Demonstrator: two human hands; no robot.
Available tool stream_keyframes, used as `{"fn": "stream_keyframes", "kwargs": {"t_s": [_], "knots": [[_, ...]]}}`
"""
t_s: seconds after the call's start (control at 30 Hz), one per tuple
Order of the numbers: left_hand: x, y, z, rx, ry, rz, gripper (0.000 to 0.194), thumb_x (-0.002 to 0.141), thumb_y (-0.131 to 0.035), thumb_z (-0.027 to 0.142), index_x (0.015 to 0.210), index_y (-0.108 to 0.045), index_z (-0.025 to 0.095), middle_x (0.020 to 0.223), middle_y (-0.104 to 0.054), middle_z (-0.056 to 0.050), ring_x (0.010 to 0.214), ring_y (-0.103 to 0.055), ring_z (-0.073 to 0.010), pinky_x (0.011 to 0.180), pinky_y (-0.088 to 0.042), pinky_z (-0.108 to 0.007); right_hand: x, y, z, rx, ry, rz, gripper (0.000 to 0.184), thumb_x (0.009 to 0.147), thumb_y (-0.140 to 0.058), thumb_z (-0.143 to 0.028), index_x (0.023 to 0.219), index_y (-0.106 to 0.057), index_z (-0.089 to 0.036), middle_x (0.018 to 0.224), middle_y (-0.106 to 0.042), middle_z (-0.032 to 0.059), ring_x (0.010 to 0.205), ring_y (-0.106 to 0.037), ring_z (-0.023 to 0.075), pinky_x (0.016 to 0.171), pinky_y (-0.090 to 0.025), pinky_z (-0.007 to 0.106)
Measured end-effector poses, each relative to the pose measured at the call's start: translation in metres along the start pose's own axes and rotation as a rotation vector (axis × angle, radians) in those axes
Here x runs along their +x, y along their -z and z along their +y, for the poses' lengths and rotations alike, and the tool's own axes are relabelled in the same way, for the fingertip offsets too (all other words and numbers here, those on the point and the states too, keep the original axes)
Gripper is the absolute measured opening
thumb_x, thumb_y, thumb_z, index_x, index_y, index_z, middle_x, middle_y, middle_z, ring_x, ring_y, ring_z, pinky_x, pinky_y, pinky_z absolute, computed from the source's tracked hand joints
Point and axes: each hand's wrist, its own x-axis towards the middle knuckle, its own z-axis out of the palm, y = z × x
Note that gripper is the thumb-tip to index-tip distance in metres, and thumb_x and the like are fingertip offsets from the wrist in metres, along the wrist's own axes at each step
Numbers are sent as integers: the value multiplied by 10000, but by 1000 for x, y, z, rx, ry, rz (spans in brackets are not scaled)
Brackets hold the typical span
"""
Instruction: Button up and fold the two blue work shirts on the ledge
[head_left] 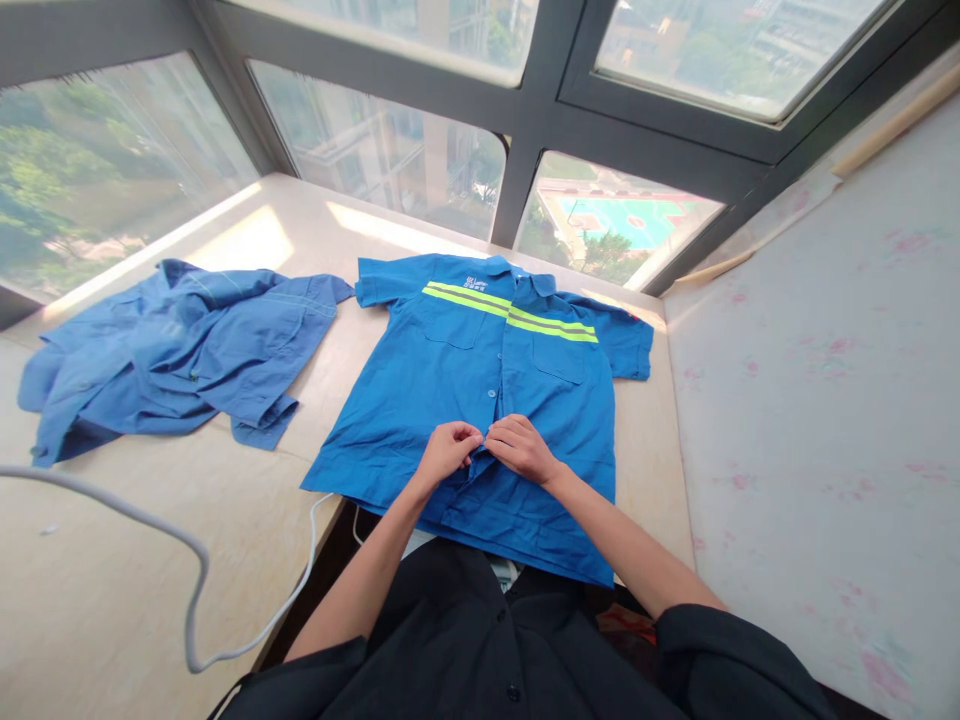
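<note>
A blue short-sleeved work shirt [450, 390] lies spread face up before me, collar toward the window. A yellow-green reflective stripe crosses its chest, and pale buttons run down the front opening. My left hand [452, 447] pinches one side of that opening on the lower half. Opposite it, my right hand [519, 447] is closed on the other edge, fingertips nearly touching the left ones. Whatever button lies between the fingers is hidden. Below the hands the front edges part slightly, and the hem hangs over the table's front edge.
To the left lies a crumpled blue garment [187, 345] on the pale wooden surface [135, 560]. A grey-white cable [196, 600] loops across the left front. Windows with a dark frame [544, 125] rise behind, and a flower-patterned wall [810, 400] bounds the right side.
</note>
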Motion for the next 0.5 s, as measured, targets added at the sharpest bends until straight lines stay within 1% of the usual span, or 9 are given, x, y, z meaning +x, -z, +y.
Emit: {"fn": "stream_keyframes", "kwargs": {"t_s": [0.1,0.2,0.33,0.5], "knots": [[-1,0,-1,-11,-17,0,229,744,-649,328,822,-663,112,596,-587,17,433,-527,-80,402,-397,-175,-4,-3,-2,1,-2,69,106,943,-560,-150,913,-648,-202,936,-706,39,974,-609,169,899,-442,352],[-2,1,-3,-22,-33,-22,265,743,-658,358,840,-675,112,608,-591,13,443,-530,-82,414,-408,-179,-5,-4,-4,18,-19,105,94,930,-579,-152,922,-655,-208,943,-713,37,980,-625,176,890,-460,360],[1,3,-7,-28,-53,-66,292,749,-650,384,856,-675,113,617,-592,10,454,-534,-84,423,-421,-182,-4,-4,-6,63,-53,126,96,925,-579,-150,917,-657,-207,938,-717,42,980,-640,188,886,-472,375],[3,2,-11,-2,-76,-104,354,772,-633,461,862,-657,120,605,-577,10,469,-544,-101,437,-440,-200,-3,-6,-7,108,-90,111,89,923,-583,-162,945,-660,-200,950,-720,57,985,-642,204,893,-469,394]]}}
